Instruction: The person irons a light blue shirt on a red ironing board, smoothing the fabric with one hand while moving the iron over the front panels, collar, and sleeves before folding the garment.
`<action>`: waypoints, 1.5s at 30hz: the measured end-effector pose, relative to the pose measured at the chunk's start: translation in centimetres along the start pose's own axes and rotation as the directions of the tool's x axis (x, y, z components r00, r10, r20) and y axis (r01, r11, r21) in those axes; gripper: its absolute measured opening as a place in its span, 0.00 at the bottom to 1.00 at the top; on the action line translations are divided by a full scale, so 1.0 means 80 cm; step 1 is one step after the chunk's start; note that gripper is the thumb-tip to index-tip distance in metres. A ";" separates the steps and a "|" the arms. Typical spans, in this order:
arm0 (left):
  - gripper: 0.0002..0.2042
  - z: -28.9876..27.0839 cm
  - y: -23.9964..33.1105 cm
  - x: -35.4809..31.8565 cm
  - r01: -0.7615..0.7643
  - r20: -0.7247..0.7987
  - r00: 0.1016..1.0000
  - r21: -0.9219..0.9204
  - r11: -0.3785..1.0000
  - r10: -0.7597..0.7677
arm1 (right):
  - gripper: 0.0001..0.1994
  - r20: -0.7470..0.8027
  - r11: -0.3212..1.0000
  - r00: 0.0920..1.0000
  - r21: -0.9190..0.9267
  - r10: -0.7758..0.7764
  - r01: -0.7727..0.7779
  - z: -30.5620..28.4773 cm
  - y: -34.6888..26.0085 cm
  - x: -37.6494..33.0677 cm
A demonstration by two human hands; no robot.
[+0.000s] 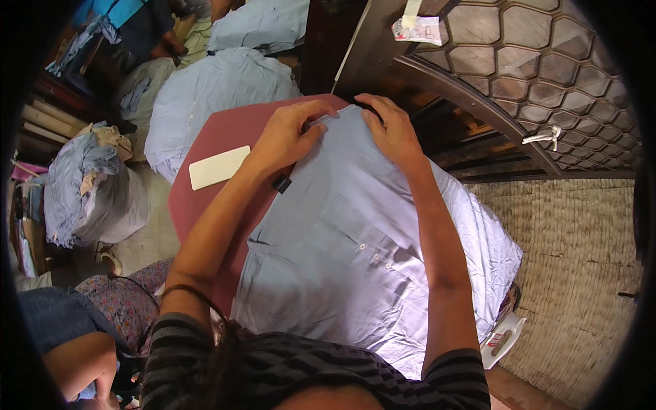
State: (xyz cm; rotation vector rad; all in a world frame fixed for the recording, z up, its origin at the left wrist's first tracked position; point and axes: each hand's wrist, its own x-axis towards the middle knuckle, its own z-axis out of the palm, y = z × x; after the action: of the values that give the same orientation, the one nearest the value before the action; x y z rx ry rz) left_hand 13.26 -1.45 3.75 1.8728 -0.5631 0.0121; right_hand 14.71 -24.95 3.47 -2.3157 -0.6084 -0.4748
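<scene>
A light blue shirt (307, 266) with a row of small buttons is spread over a dark red board (205, 147), its narrow end pointing away from me. My left hand (288, 135) is at the left of that far end, fingers bent and thumb apart from them, beside the shirt's edge. On the opposite side, my right hand (393, 131) reaches the far edge with bent, parted fingers and thumb. No cloth shows pinched in either hand. A small black piece (281, 183) lies by the shirt's left edge, and a cream rectangular slab (220, 168) rests on the board.
Beyond the board sits a big pale blue cloth bundle (222, 96). A stuffed sack of cloth (96, 191) stands left. A dark metal gate (506, 89) rises at the far right. Near right is a white plastic handle (504, 339). Another person's arm (85, 362) shows lower left.
</scene>
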 end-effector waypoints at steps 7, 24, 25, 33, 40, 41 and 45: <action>0.10 -0.002 -0.017 -0.004 -0.099 -0.005 0.995 0.019 0.995 0.099 | 0.08 0.049 0.985 0.990 0.103 0.133 -0.138 0.023 0.008 0.009; 0.13 -0.053 0.073 -0.247 0.243 -0.106 0.970 0.466 0.851 -0.219 | 0.09 0.009 0.971 0.997 -0.227 -0.072 0.073 0.028 -0.040 -0.031; 0.13 -0.044 0.068 -0.258 0.234 -0.149 0.971 0.483 0.844 -0.184 | 0.10 -0.001 0.987 0.998 -0.147 -0.064 0.063 0.030 -0.060 -0.030; 0.15 -0.018 0.050 -0.281 0.408 -0.388 0.874 0.256 0.877 -0.293 | 0.10 0.254 0.919 0.967 0.373 0.031 -0.128 0.070 -0.248 -0.143; 0.15 0.005 0.095 -0.397 0.469 -0.497 0.839 0.456 0.756 -0.221 | 0.11 0.202 0.980 0.979 0.199 -0.023 -0.018 0.133 -0.246 -0.146; 0.14 0.009 0.099 -0.413 0.480 -0.496 0.838 0.474 0.738 -0.226 | 0.11 0.198 0.982 0.980 0.188 -0.006 -0.032 0.137 -0.241 -0.148; 0.11 0.018 0.089 -0.458 0.533 -0.588 0.782 0.460 0.710 -0.206 | 0.10 0.144 0.938 0.986 0.325 0.078 -0.122 0.151 -0.249 -0.152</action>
State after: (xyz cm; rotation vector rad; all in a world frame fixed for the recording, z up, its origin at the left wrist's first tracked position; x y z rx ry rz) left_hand -22.27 9.11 -0.56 2.4675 0.2587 0.4450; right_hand -4.12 -7.07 -0.39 -2.0499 -0.5797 -0.1577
